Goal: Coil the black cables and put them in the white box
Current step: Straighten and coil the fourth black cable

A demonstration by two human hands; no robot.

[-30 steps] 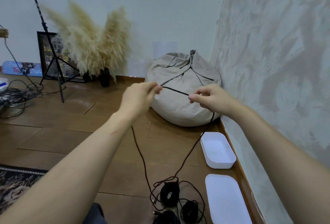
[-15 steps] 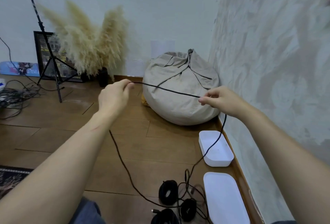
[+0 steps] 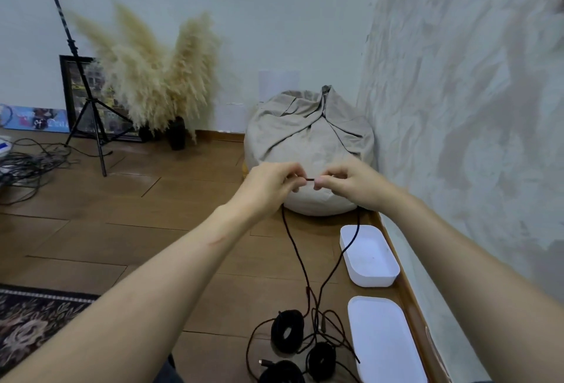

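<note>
beige beanbag (image 3: 308, 138) at 12 o'clock, in the wall corner | pampas grass (image 3: 158, 77) at 11, in dark vase (image 3: 177, 137) on wooden floor (image 3: 122, 230) | black tripod stand (image 3: 91, 103) at 10, before framed picture (image 3: 68, 77) leaning on wall | tangled wires (image 3: 27, 165) at 9, possibly several | patterned rug (image 3: 33, 318) at 8

The left hand (image 3: 268, 184) and right hand (image 3: 351, 184) were close together at centre, each pinching the black cable (image 3: 310, 180). Two strands hung toward 6 o'clock, among three coiled cables (image 3: 287, 330) on the floor. The white box (image 3: 370, 278) lay at 4 o'clock, a white lid (image 3: 381, 340) at 5 o'clock.
</note>
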